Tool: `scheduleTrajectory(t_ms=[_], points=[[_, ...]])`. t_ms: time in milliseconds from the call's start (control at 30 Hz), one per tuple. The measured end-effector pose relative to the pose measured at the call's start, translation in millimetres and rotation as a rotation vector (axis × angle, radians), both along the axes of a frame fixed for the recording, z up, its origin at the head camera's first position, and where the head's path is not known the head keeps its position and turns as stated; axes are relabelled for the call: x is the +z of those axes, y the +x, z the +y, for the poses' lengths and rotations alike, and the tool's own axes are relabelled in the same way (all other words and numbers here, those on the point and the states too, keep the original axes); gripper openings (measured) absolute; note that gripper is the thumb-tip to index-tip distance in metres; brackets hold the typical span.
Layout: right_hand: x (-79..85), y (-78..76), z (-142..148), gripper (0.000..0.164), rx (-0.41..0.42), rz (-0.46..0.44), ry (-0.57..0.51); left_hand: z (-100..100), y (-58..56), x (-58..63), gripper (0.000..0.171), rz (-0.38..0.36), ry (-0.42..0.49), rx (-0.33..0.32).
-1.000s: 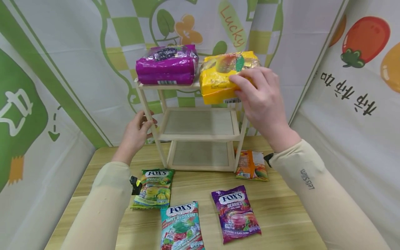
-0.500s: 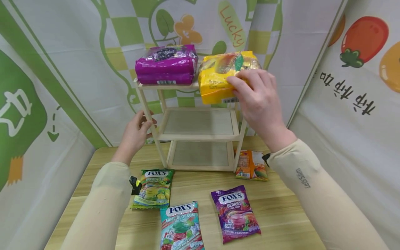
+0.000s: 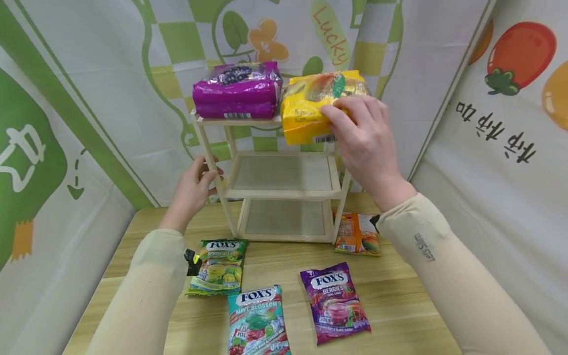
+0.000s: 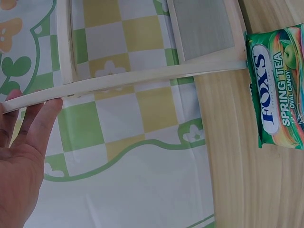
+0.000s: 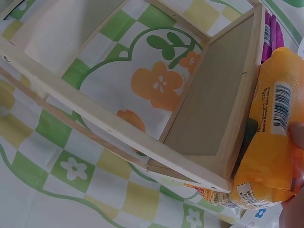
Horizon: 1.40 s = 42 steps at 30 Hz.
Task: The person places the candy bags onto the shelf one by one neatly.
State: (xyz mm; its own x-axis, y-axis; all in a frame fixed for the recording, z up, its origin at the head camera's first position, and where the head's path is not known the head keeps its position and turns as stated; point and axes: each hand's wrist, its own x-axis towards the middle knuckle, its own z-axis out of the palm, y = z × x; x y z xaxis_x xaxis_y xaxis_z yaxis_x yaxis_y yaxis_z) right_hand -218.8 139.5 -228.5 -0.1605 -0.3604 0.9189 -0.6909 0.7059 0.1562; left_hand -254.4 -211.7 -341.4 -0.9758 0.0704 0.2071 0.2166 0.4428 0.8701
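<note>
The right hand [image 3: 368, 143] grips the yellow bag [image 3: 306, 113] at the rack's [image 3: 284, 195] top shelf — just beside the purple bag [image 3: 237, 93]. The left hand's [image 3: 193, 185] fingers [image 4: 43, 124] hold a side post [image 4: 142, 78].

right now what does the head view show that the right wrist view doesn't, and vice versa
Only the head view: the left hand at the left post of the wooden rack, plus the Spring Tea bag, Mint Blossom bag, Berries bag and orange bag, all on the table.

Only the right wrist view: the underside of the top shelf, and the full barcode on the yellow pack.

Both: the wooden rack, the yellow pack in the right hand's fingers, and the purple pack, only an edge of it in the right wrist view.
</note>
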Motion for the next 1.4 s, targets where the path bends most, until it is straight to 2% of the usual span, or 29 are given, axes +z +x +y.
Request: scheduleTrajectory(t_ms=[500,767,1033,1400], points=[[3.2,-5.4,-3.8,0.015,-0.018,-0.005,0.010,1.0,-0.5,1.3,0.031,0.006,-0.006,0.000],[4.4,-7.0,-5.9,0.017,-0.051,-0.023,0.009,1.2,-0.7,0.4,0.031,0.010,-0.003,-0.003],[6.9,-7.9,-5.3,0.018,-0.108,-0.024,0.066,0.8,-0.5,0.0,0.033,0.012,0.000,-0.005],[9.9,-10.3,-7.8,0.018,-0.138,-0.049,0.045,0.9,1.8,1.9,0.035,0.003,0.009,-0.005]])
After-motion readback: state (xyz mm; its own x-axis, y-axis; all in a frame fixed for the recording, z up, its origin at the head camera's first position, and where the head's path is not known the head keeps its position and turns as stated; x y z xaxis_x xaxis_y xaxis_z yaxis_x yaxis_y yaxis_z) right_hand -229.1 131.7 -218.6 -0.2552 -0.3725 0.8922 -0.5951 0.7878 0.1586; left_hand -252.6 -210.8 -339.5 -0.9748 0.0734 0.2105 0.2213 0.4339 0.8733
